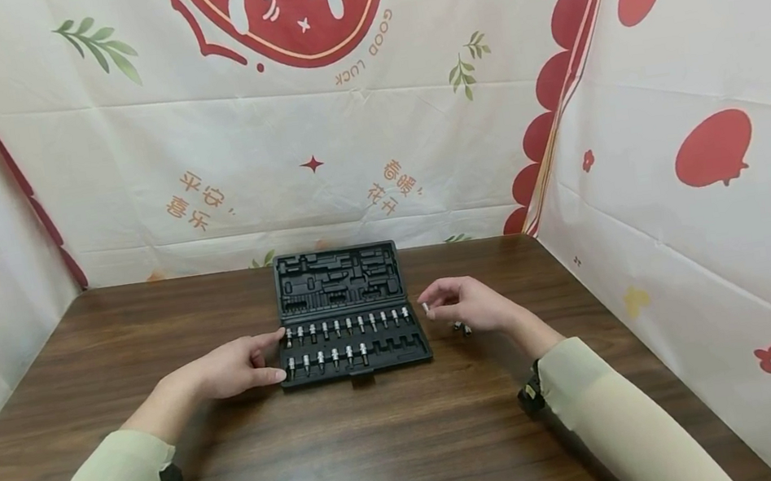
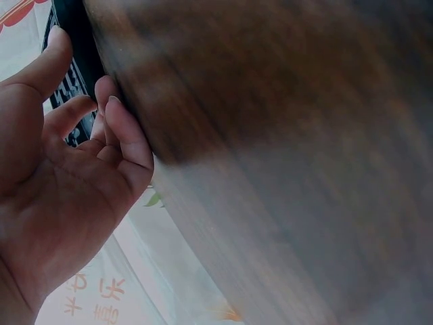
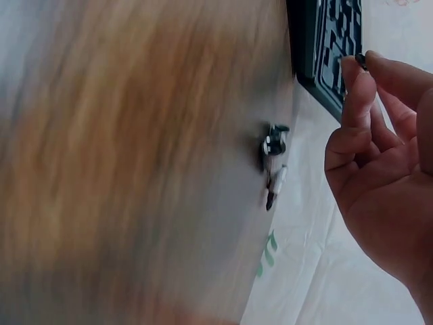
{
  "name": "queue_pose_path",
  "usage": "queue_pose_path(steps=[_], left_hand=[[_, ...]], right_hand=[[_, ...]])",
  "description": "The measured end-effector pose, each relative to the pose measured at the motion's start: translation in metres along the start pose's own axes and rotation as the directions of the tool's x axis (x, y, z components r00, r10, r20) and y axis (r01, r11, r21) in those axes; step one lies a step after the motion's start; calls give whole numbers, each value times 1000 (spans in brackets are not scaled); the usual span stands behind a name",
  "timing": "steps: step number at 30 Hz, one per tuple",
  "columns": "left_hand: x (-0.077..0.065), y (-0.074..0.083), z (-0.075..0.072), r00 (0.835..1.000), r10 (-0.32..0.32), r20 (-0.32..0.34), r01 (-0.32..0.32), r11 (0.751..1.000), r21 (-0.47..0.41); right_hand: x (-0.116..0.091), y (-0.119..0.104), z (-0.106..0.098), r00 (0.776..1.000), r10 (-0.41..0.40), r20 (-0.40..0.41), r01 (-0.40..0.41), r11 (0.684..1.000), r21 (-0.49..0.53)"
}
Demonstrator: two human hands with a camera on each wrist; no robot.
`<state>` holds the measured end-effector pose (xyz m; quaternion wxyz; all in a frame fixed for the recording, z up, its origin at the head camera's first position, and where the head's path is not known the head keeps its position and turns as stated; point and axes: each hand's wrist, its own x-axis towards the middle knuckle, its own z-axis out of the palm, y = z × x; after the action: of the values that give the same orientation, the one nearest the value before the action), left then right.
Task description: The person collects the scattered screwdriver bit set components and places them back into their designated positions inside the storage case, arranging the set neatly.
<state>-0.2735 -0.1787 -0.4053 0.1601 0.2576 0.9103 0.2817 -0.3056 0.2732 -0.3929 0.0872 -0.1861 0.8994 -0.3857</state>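
A black socket case [image 1: 358, 373] lies with its lid up on the wooden table. Silver bit sockets [image 1: 335, 356] stand in two rows in its tray; the front row has bare slots at the right. My left hand [image 1: 236, 366] rests against the case's left side, index finger and thumb extended along it, the other fingers bent. Just right of the case, my right hand [image 1: 470, 304] pinches a bit socket [image 1: 427, 308] between thumb and fingertips. In the right wrist view its dark tip shows. Behind that hand, loose bit sockets [image 3: 273, 152] lie on the table.
The open lid [image 1: 339, 278], moulded with hollows, leans back near the table's far edge. A printed white cloth [image 1: 309, 120] hangs behind the table, and another cloth [image 1: 712, 244] closes off the right side. Brown table surface [image 1: 357, 458] stretches in front of the case.
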Motion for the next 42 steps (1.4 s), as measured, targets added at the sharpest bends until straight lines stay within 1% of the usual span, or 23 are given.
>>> queue_pose_path(steps=[4,8,16,21,30,34,42], left_hand=[[1,-1,0,1000,-4,-1,4,1000,6],[1,-1,0,1000,-3,-5,3,1000,4],[1,0,-1,1000,-11,2,11,1000,10],[1,0,-1,1000,-4,-1,4,1000,16],[1,-1,1,1000,12,-8,-12,1000,-7],[2,-2,1,1000,16,-12,-16,1000,2],[1,-1,1,1000,15,-10,-15,1000,-7]], right_hand=[[4,-1,8,1000,-3,26,2,999,47],[9,-4,16,999,-13,51,9,997,73],[16,-13,29,994,-59,89,55,997,47],[20,-21,36,990,-77,114,72,996,46],[28,-31,48,988,-59,140,56,998,24],[32,-33,52,988,-48,147,48,999,6],[35,-40,57,984,-47,174,54,998,-34]])
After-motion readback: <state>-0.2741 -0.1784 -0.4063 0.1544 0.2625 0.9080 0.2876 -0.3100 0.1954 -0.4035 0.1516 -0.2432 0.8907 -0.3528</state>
